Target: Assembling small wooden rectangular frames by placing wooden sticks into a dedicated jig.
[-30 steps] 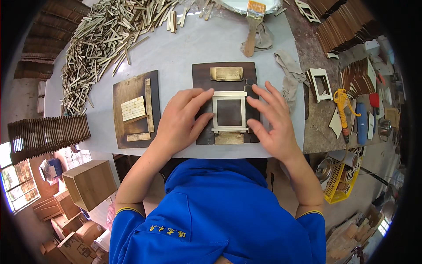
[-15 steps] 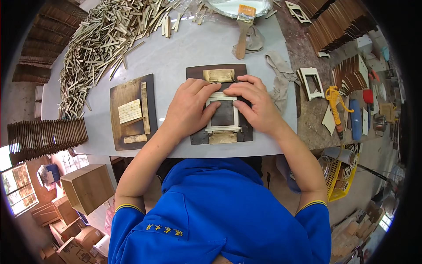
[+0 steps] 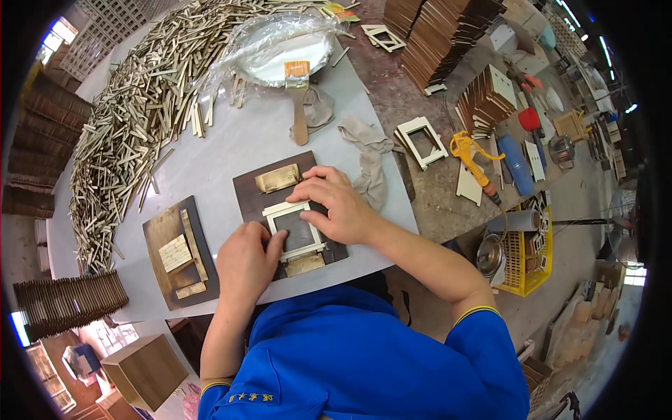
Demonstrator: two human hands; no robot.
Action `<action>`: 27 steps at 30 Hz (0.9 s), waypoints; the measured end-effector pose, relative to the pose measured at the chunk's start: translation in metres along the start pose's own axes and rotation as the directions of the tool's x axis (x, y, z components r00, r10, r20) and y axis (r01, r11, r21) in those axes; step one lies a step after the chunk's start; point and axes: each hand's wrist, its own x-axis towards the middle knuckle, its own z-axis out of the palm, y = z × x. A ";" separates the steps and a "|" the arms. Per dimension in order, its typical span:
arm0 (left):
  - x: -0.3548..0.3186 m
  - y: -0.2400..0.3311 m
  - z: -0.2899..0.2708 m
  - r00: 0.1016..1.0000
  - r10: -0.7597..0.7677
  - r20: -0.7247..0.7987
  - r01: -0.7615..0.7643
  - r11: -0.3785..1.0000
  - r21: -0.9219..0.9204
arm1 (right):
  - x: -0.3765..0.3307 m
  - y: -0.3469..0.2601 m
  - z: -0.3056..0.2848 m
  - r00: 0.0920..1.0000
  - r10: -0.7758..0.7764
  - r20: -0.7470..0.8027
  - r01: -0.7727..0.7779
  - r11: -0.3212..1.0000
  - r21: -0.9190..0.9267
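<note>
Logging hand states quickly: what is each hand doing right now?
Left hand: fingers bent, pressing the small wooden frame's left side.
Right hand: fingers curled over the frame's top right corner, pressing down.

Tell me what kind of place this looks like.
Probably a small woodcraft workshop: a big heap of thin wooden sticks, stacks of dark wooden panels, and both hands pressing a small wooden frame on a dark board.

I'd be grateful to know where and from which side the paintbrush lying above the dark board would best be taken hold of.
Probably by the bare wooden handle of the paintbrush, coming from above at its lower end, the end nearer the person. It lies flat on the grey sheet with the handle pointing toward the dark board; its bristle end reaches the plastic-wrapped dish, and a crumpled cloth crowds its right side.
</note>
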 end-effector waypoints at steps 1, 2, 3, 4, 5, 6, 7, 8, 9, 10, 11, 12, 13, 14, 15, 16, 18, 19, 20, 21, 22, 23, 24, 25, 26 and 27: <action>0.001 0.001 0.001 1.000 0.007 -0.009 -0.007 1.000 -0.002 | 0.001 0.000 0.000 1.000 -0.006 -0.005 0.006 1.000 -0.008; 0.002 0.002 0.003 1.000 0.016 -0.025 -0.015 1.000 0.020 | 0.000 -0.001 0.001 0.999 -0.014 -0.030 0.014 1.000 -0.007; 0.004 0.001 0.006 0.999 0.025 -0.040 -0.023 0.999 0.042 | -0.001 -0.001 0.003 0.998 -0.021 -0.056 0.021 1.000 -0.005; 0.005 0.001 0.009 0.998 0.034 -0.055 -0.031 0.997 0.065 | -0.002 -0.001 0.004 0.996 -0.028 -0.082 0.028 1.000 -0.004; 0.006 0.000 0.011 0.997 0.045 -0.071 -0.038 0.995 0.087 | -0.002 0.000 0.004 0.993 -0.035 -0.109 0.035 0.999 -0.003; 0.006 0.000 0.012 0.995 0.056 -0.079 -0.049 0.995 0.089 | -0.002 0.002 0.004 0.992 -0.041 -0.118 0.040 0.999 -0.011; 0.005 -0.002 0.013 0.993 0.065 -0.101 -0.059 0.996 0.064 | -0.001 0.005 0.004 0.987 -0.028 -0.158 0.034 0.999 0.031; 0.002 -0.004 0.014 0.990 0.073 -0.121 -0.068 0.997 0.040 | -0.001 0.007 0.004 0.981 -0.012 -0.196 0.027 0.997 0.075; 0.001 -0.006 0.015 0.987 0.079 -0.140 -0.078 0.997 0.015 | -0.001 0.009 0.004 0.973 0.006 -0.232 0.022 0.993 0.119; 0.002 -0.007 0.015 0.984 0.084 -0.159 -0.087 0.996 -0.009 | 0.000 0.011 0.003 0.964 0.024 -0.266 0.020 0.986 0.164; 0.001 -0.009 0.016 0.983 0.085 -0.164 -0.088 0.996 -0.010 | 0.000 0.011 0.002 0.964 0.020 -0.266 0.024 0.987 0.162; 0.001 -0.010 0.016 0.967 0.109 -0.230 -0.120 0.992 -0.031 | 0.000 0.011 0.000 0.962 0.074 -0.262 -0.030 0.985 0.170; 0.000 -0.012 0.016 0.946 0.130 -0.297 -0.152 0.987 -0.051 | -0.001 0.012 -0.003 0.958 0.128 -0.256 -0.084 0.981 0.177; -0.001 -0.014 0.015 0.920 0.148 -0.363 -0.184 0.981 -0.068 | -0.002 0.012 -0.006 0.952 0.181 -0.249 -0.137 0.973 0.184; -0.002 -0.016 0.014 0.889 0.162 -0.428 -0.217 0.973 -0.083 | -0.003 0.012 -0.009 0.942 0.232 -0.241 -0.189 0.963 0.190; -0.002 -0.018 0.012 0.886 0.158 -0.437 -0.215 0.973 -0.084 | -0.002 0.013 -0.010 0.945 0.224 -0.238 -0.181 0.966 0.186; -0.002 -0.022 0.007 0.853 0.168 -0.495 -0.253 0.961 -0.111 | -0.001 0.016 -0.013 0.926 0.229 -0.299 -0.201 0.972 0.120; -0.002 -0.024 0.005 0.834 0.172 -0.524 -0.274 0.954 -0.122 | -0.001 0.017 -0.015 0.915 0.229 -0.331 -0.212 0.973 0.087; -0.002 -0.027 0.002 0.815 0.177 -0.552 -0.296 0.946 -0.133 | 0.000 0.017 -0.018 0.903 0.228 -0.364 -0.224 0.973 0.054; -0.003 -0.030 -0.001 0.811 0.176 -0.558 -0.296 0.946 -0.131 | 0.000 0.016 -0.021 0.905 0.220 -0.364 -0.216 0.975 0.052; -0.004 -0.033 -0.004 0.803 0.181 -0.568 -0.299 0.947 -0.120 | -0.001 0.014 -0.024 0.896 0.214 -0.390 -0.204 0.977 0.067; -0.005 -0.037 -0.007 0.794 0.183 -0.580 -0.299 0.948 -0.111 | 0.000 0.012 -0.028 0.887 0.205 -0.413 -0.189 0.979 0.080; -0.005 -0.039 -0.009 0.785 0.185 -0.591 -0.301 0.948 -0.103 | -0.001 0.011 -0.034 0.877 0.198 -0.437 -0.175 0.980 0.093; -0.006 -0.041 -0.011 0.777 0.188 -0.601 -0.302 0.949 -0.094 | -0.001 0.009 -0.040 0.867 0.192 -0.461 -0.161 0.981 0.106; -0.007 -0.044 -0.012 0.774 0.180 -0.607 -0.296 0.950 -0.096 | -0.001 0.004 -0.049 0.873 0.128 -0.470 -0.142 0.990 0.005; -0.007 -0.046 -0.014 0.761 0.183 -0.622 -0.306 0.947 -0.096 | 0.000 0.001 -0.061 0.879 0.062 -0.473 -0.122 0.988 -0.096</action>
